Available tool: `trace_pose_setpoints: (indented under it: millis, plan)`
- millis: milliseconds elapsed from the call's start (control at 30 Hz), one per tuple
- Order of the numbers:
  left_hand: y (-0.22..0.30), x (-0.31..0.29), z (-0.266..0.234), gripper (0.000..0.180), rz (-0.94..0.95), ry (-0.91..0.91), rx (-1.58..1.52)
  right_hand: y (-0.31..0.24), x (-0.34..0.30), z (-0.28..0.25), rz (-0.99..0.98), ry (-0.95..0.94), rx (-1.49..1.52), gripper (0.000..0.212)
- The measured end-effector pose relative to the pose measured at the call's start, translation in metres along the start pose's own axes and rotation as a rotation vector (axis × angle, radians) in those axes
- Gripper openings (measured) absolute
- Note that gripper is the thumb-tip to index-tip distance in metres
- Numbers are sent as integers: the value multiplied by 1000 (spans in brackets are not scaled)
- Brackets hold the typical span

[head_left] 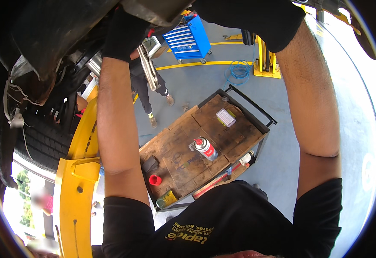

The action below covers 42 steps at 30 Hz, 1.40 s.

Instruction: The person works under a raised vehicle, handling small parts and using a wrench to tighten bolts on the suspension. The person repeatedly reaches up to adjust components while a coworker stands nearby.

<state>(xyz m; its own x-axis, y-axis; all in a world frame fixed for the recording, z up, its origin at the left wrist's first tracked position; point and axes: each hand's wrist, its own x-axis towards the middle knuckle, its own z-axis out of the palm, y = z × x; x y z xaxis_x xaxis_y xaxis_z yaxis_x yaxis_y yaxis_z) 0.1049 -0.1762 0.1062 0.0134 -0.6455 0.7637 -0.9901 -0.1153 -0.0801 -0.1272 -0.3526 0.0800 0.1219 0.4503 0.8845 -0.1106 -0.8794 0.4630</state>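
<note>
Both my arms reach up to the underside of a raised vehicle. My left hand point(124, 36), in a black glove, is at the upper left beside a dark metal part point(155, 10). My right hand point(267, 23), also gloved in black, stretches inward along the top edge, close to the same part. The fingers of both hands blend into the dark parts, so what they hold, if anything, is hidden. A small red piece point(150, 32) shows next to my left glove. Below it hangs a silvery metal pipe point(148, 66).
Below stands a cart with a cardboard-covered top point(183, 129), holding a spray can point(206, 148), a red cap point(155, 180) and a small plastic box point(226, 117). A yellow lift arm point(78, 189) and tire point(44, 139) are left. Beyond are a person's legs point(143, 88), blue tool cabinet point(188, 39) and coiled hose point(239, 71).
</note>
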Motion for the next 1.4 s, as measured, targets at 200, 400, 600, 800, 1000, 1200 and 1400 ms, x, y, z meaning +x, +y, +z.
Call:
trace_pose_setpoints:
  millis: [200, 400, 600, 800, 1000, 1200, 1400]
  plan:
    - [27, -4, 18, 38, 53, 112, 133, -30, -55, 34, 174, -33, 115, 18]
    - [9, -16, 57, 39, 50, 261, 427, -118, -89, 78, 931, 15, 804, 16]
    - [-60, -39, 52, 37, 95, 308, 177, -114, -87, 82, 872, 3, 911, 16]
    - [20, -22, 31, 43, -27, 249, 129, -56, -88, 63, 512, -188, 527, 19]
    - [13, -12, 29, 38, 9, 198, 225, -6, -57, 29, 168, -531, -32, 28]
    - [5, -13, 38, 32, 64, 156, 382, 9, -30, 16, 171, -903, -185, 39]
    - [-11, -16, 41, 29, 233, 225, 618, -14, -64, 42, 234, -317, 55, 18]
